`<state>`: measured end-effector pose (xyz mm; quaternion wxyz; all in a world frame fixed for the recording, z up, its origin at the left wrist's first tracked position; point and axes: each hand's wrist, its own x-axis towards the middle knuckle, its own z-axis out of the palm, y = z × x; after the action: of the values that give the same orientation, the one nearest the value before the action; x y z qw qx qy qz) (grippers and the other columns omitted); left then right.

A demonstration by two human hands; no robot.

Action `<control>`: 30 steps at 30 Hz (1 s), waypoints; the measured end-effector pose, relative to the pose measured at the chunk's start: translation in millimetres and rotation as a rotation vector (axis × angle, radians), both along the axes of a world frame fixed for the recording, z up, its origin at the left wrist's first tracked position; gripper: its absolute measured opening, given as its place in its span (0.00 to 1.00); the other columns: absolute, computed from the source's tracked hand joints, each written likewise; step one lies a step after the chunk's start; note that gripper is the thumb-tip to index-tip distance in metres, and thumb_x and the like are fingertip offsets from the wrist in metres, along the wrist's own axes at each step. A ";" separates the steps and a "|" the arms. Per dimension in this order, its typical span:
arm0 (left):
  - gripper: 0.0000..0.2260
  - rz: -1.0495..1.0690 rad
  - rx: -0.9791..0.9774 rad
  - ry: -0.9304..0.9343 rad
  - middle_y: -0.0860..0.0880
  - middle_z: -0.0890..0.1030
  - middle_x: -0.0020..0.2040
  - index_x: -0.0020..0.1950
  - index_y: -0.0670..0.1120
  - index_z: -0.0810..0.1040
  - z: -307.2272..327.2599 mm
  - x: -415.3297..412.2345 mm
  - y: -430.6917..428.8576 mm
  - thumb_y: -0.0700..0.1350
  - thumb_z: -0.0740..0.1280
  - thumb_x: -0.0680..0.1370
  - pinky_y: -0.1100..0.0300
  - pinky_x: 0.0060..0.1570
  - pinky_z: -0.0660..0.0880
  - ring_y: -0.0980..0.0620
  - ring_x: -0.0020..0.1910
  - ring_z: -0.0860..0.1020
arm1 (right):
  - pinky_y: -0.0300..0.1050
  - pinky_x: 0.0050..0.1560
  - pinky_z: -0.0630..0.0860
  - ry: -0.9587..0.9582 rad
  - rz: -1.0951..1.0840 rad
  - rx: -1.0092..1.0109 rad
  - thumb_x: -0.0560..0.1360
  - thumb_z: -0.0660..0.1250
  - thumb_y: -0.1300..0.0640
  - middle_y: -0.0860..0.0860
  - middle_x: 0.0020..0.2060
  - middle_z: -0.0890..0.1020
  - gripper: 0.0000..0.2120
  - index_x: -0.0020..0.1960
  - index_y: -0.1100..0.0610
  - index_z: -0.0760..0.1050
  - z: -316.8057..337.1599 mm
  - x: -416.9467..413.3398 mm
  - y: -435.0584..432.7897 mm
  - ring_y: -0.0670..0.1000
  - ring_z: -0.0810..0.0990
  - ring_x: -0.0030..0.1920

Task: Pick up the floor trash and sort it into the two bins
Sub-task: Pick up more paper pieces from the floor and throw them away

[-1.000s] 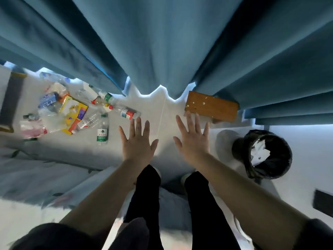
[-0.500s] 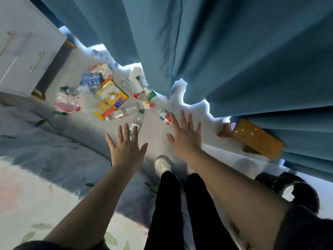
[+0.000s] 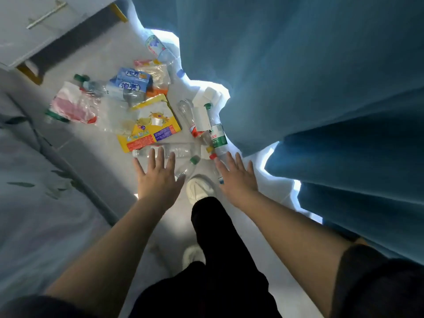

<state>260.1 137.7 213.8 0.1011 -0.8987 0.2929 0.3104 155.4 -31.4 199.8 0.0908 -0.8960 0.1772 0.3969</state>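
**Floor trash scattered between a white cabinet and a blue curtain.**
A yellow carton lies mid-pile, with a clear bottle just beside it and a green-labelled bottle at the curtain's hem. The left hand and right hand hover over the near edge, fingers spread and holding nothing.

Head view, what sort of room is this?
Probably a room at home, maybe a bedroom: long blue curtains, a white cabinet with a bar handle, and a leaf-patterned rug.
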 end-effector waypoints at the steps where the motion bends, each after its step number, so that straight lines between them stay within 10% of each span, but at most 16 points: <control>1: 0.31 -0.002 0.006 -0.007 0.45 0.44 0.79 0.78 0.50 0.46 -32.8 11.2 -5.6 0.63 0.46 0.79 0.35 0.70 0.40 0.44 0.77 0.41 | 0.62 0.74 0.44 0.001 0.040 -0.003 0.81 0.55 0.52 0.53 0.78 0.45 0.31 0.79 0.49 0.43 -29.9 10.9 -5.5 0.58 0.42 0.77; 11: 0.31 -0.374 0.014 -0.172 0.44 0.41 0.78 0.78 0.50 0.42 -227.7 95.9 -35.1 0.63 0.45 0.80 0.34 0.69 0.37 0.44 0.76 0.38 | 0.59 0.65 0.70 -0.218 0.686 -0.208 0.68 0.72 0.55 0.52 0.53 0.80 0.15 0.55 0.52 0.80 -230.7 71.5 -26.9 0.55 0.77 0.57; 15: 0.31 -0.398 0.011 -0.211 0.44 0.42 0.78 0.78 0.49 0.44 -245.9 113.6 -33.6 0.62 0.48 0.80 0.35 0.70 0.38 0.44 0.77 0.39 | 0.55 0.56 0.74 -0.230 0.819 -0.202 0.66 0.72 0.55 0.53 0.46 0.81 0.11 0.49 0.52 0.80 -259.7 79.7 -29.4 0.56 0.78 0.50; 30: 0.28 0.220 -0.223 -0.147 0.44 0.55 0.77 0.74 0.46 0.59 -289.3 135.4 0.5 0.58 0.57 0.79 0.39 0.72 0.50 0.43 0.76 0.51 | 0.54 0.38 0.76 -0.696 0.156 0.163 0.65 0.63 0.68 0.60 0.45 0.77 0.08 0.43 0.61 0.75 -258.2 94.1 -17.9 0.65 0.77 0.41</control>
<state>395.5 138.3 -75.5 -0.0125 -0.9513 0.2169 0.2187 249.5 -49.3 -58.4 0.1860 -0.9781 0.0346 0.0867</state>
